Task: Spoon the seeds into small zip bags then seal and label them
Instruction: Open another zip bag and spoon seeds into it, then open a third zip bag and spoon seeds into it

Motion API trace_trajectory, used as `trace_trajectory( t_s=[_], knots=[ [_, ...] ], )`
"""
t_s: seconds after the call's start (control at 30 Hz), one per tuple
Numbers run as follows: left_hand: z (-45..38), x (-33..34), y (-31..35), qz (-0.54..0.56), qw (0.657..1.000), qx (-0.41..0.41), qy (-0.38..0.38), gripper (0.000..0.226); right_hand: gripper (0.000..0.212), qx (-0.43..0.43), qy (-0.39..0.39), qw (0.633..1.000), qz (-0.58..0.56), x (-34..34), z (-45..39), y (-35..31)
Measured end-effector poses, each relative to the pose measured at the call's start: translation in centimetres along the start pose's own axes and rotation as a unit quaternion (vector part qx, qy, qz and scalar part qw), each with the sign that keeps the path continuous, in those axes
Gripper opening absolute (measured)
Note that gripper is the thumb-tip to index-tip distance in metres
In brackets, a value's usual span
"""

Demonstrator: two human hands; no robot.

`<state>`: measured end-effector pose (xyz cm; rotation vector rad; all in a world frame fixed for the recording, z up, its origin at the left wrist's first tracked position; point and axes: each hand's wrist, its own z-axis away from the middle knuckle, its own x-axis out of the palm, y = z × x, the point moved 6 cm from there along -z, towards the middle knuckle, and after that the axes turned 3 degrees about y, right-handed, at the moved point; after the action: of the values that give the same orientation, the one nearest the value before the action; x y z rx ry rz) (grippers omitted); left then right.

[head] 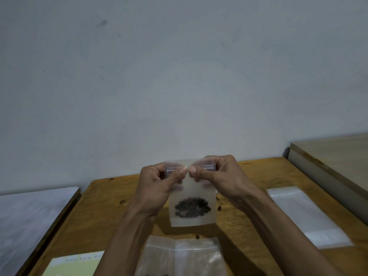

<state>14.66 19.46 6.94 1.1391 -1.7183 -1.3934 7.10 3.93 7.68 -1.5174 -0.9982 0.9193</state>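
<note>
Legible text: none. The yellow sheet [73, 264] at the table's near left edge carries a row of small dark marks along its top strip, too blurred for me to read. The bag [192, 204] I hold up shows no print or label on the side facing me. The bags [183, 257] lying below it and the plastic sleeve [306, 216] to my right show no writing either.

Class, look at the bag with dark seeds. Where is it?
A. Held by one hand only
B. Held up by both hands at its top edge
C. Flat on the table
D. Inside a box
B: the left hand and right hand pinch the top of the seed bag, which hangs above the table.
</note>
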Motion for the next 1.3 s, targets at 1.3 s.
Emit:
trace_trajectory(
  t_s=[1.3],
  knots=[
    [4.4,-6.6,-6.0,-0.456,0.880,-0.104,-0.085,0.049,0.061,-0.011,-0.039,0.877,0.478,7.8,5.3,7.6]
  ],
)
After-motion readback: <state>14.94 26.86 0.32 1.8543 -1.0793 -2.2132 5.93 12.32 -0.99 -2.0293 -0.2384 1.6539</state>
